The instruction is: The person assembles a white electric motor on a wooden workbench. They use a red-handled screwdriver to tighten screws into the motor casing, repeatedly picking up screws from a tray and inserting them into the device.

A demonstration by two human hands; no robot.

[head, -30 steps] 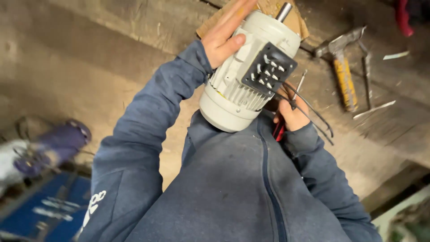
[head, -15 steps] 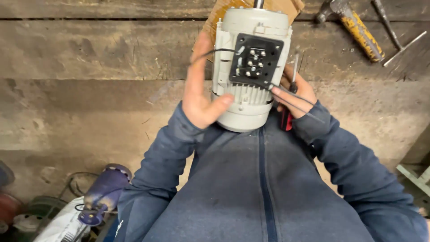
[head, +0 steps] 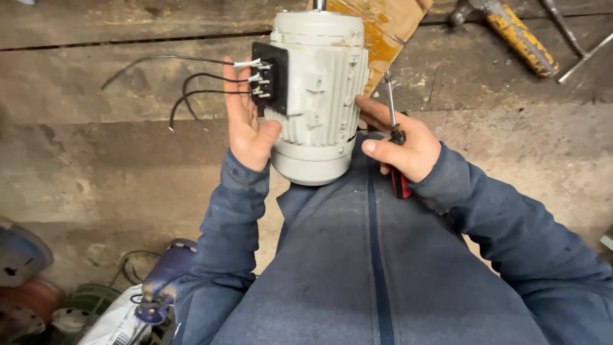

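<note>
A pale grey electric motor (head: 319, 96) with cooling fins rests against my chest, shaft end away from me. Its black terminal block (head: 268, 80) faces left, and three thin black wires (head: 185, 89) trail from it to the left. My left hand (head: 249, 124) grips the motor's left side, just under the terminal block. My right hand (head: 399, 144) steadies the motor's right side while holding a screwdriver (head: 394, 128) with a red and black handle, its shaft pointing up.
A hammer with a yellow handle (head: 511, 35) and metal rods (head: 575, 45) lie on the worn wooden bench (head: 96, 172) at the top right. A piece of cardboard (head: 389, 25) lies behind the motor. Cables and a blue tool (head: 159, 281) sit low left.
The motor has been turned so the terminal block faces left instead of towards me, and the wires now hang out to the left. The view has shifted right.
</note>
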